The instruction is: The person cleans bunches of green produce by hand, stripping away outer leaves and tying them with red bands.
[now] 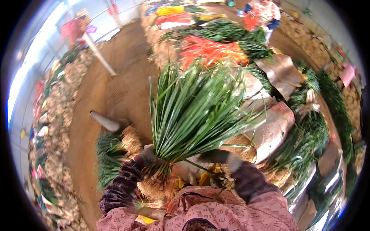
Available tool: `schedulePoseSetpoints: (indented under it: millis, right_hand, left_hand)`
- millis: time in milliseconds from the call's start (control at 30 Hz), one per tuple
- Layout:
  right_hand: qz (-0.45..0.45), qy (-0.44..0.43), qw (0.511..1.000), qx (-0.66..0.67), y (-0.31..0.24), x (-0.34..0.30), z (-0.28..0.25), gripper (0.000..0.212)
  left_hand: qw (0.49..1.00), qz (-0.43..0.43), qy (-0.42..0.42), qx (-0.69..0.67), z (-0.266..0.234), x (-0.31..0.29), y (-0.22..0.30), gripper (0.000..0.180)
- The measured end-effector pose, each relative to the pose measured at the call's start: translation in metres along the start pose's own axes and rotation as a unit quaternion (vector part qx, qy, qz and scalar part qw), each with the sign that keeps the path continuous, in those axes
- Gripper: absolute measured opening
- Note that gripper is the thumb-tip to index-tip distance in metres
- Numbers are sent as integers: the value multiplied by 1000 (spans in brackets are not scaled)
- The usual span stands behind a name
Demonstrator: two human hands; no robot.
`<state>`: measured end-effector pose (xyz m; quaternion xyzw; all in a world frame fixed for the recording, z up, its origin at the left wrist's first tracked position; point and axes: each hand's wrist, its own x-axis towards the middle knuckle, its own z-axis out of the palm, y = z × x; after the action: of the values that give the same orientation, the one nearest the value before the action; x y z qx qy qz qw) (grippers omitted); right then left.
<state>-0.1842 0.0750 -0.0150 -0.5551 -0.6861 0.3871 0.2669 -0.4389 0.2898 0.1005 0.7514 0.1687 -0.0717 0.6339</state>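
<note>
A large bundle of long green leafy stalks (pixel 189 111) fans out in front of me, its leaves pointing away and its pale reddish stem ends toward my body. Gloved in grey, my left hand (pixel 148 155) is closed round the left side of its base. My right hand (pixel 220 157) is beside the bundle's lower right side, blurred by motion, so its fingers cannot be made out. Thin red string (pixel 172 166) lies across the stem ends and trails down toward my lap. Below the bundle is a tan fibrous mass (pixel 156 189).
Another green bundle with tan roots (pixel 108 154) lies at left beside a grey tapered post (pixel 106 121). Orange-red strips (pixel 212 52) and more greens (pixel 223 30) cover the pile ahead. Brown sheets (pixel 279 73) lie at right. Another person (pixel 265 13) stands at the far right.
</note>
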Motion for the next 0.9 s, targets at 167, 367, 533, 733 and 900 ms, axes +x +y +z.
schedulePoseSetpoints:
  millis: [167,367,533,733,900]
  right_hand:
    - [66,338,895,283,-104,-78,-132,41]
    - [90,187,976,-58,-30,4,-95,36]
    - [74,358,867,338,47,35,-59,12]
    - [229,14,961,-156,204,-109,-146,25]
    - [5,-92,984,-154,-26,-37,-124,34]
  left_hand:
    - [983,-83,128,97,16,-99,-40,71]
    - [966,-153,202,-59,80,-163,-46,76]
    - [937,-207,260,-108,145,-204,-52,80]
    - [909,-273,301,97,190,-195,-65,100]
    - [858,-372,288,205,231,-241,-48,89]
